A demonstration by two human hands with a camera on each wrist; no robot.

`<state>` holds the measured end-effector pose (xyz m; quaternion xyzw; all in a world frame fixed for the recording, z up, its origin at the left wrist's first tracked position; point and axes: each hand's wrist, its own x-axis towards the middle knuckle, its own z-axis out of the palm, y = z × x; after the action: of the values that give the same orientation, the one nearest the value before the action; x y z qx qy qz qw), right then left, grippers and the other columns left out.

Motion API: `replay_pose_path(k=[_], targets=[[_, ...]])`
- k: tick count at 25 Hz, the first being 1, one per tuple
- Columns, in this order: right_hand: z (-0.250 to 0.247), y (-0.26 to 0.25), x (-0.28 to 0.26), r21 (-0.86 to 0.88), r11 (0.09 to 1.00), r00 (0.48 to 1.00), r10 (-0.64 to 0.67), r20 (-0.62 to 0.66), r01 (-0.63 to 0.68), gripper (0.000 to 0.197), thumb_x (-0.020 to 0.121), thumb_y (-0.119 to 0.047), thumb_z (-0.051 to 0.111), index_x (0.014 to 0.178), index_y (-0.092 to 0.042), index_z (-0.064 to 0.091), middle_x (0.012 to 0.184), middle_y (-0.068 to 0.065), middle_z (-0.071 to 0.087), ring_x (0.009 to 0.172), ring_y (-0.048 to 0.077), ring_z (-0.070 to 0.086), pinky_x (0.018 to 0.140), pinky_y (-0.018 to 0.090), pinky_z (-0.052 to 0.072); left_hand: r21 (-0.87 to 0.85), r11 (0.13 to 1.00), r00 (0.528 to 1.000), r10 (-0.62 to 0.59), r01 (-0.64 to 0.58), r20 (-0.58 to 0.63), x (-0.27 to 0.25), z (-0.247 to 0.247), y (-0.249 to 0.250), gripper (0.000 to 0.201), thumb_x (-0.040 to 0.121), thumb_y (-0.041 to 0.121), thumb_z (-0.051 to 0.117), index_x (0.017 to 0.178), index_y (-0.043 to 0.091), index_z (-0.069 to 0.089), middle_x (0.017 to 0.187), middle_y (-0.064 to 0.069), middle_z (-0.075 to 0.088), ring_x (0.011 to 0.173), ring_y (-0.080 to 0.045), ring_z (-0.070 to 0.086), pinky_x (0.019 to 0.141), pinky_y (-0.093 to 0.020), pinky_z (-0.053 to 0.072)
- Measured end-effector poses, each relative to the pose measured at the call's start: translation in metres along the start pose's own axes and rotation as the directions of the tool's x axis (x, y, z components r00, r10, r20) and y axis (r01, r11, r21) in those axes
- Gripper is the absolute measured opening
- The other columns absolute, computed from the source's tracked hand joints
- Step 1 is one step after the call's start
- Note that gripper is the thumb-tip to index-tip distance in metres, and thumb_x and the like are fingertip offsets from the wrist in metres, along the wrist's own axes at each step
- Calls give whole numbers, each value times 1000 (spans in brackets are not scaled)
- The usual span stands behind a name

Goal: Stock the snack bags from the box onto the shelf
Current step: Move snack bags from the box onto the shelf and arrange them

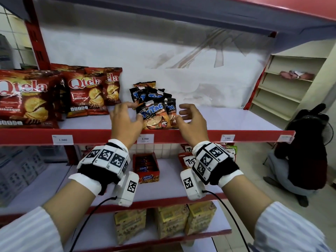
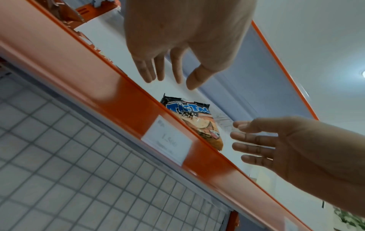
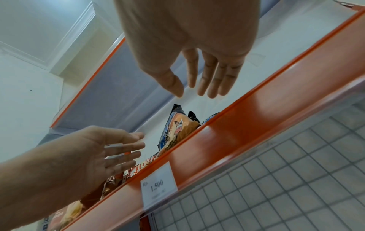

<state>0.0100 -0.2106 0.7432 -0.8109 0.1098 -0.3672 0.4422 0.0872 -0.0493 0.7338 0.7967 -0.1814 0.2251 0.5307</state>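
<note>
A pile of small Tic Tac snack bags (image 1: 154, 104) stands on the white shelf (image 1: 227, 119) with a red front lip. The front bag (image 1: 155, 116) leans upright at the edge, also seen in the left wrist view (image 2: 197, 121) and the right wrist view (image 3: 175, 129). My left hand (image 1: 125, 117) hovers just left of that bag with fingers spread; whether its thumb touches the bag I cannot tell. My right hand (image 1: 190, 119) is just right of the pile, fingers straight and apart, holding nothing. Both hands show open in the wrist views (image 2: 168, 73) (image 3: 197, 84). The box is not in view.
Red Qtela chip bags (image 1: 54, 95) fill the shelf's left part. The shelf right of the pile is bare. Price tags (image 1: 145, 138) hang on the lip. Below are a Mary Queen box (image 1: 146, 168), more Tic Tac bags (image 1: 188, 157) and yellow cartons (image 1: 171, 220). A crouching person (image 1: 300, 151) is at right.
</note>
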Motion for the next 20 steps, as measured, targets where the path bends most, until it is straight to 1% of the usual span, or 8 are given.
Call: replay_pose_path(k=[3,6,8,10,11,14,17,20], targets=[[-13,12,-24,62,996,998,-59,4,58,25,87,-5,55,109,-17,57,93,0,62,81,10,57,70,16,45,-112,993,997,12,-20,-75,-31,2,7,12,87,9,58,96,17,56,102,0,53,99,-22,52,89,-34,44],[-17,37,-57,86,994,995,-78,57,73,26,88,-2,55,110,-15,57,85,-1,59,75,9,55,64,12,45,-188,982,999,-30,25,-26,-69,11,-1,10,90,12,60,92,16,51,85,4,57,73,-11,54,67,-24,43],[-18,63,-82,82,996,992,-55,110,46,26,87,-1,54,110,-14,56,85,1,59,76,10,55,62,8,43,-182,980,996,-85,85,9,-100,24,-14,12,90,9,60,92,13,49,78,9,54,69,-8,52,64,-17,44],[-16,92,-103,59,998,983,-2,182,-9,25,87,-3,55,109,-16,55,83,-2,57,78,14,55,66,14,44,-172,972,988,-152,157,41,-130,38,-33,14,89,4,59,91,11,48,75,10,52,68,-3,50,59,-5,39],[-14,106,-114,50,997,976,39,215,-51,26,87,-3,55,110,-17,55,81,-4,56,80,16,56,69,20,46,-151,967,978,-199,207,69,-145,44,-45,14,89,4,60,90,11,48,75,10,52,68,-3,51,58,-5,38],[-6,143,-143,27,989,952,133,277,-146,29,87,-2,55,111,-17,55,84,-1,58,84,18,57,76,32,49,-81,932,929,-340,354,148,-184,61,-81,14,88,3,61,91,12,50,75,4,56,71,-14,53,69,-18,42],[10,186,-173,-105,971,900,239,365,-215,27,88,-8,54,114,-18,55,95,6,63,91,22,59,85,40,50,-30,847,820,-503,530,272,-222,76,-125,18,86,-5,57,93,11,51,85,-7,60,84,-23,58,84,-31,46],[32,235,-202,-238,943,841,317,438,-232,26,88,-9,54,114,-12,56,101,9,64,98,28,57,90,44,46,57,803,741,-573,594,351,-252,93,-177,23,86,-10,53,89,13,52,81,-1,57,84,-23,55,81,-32,45]])
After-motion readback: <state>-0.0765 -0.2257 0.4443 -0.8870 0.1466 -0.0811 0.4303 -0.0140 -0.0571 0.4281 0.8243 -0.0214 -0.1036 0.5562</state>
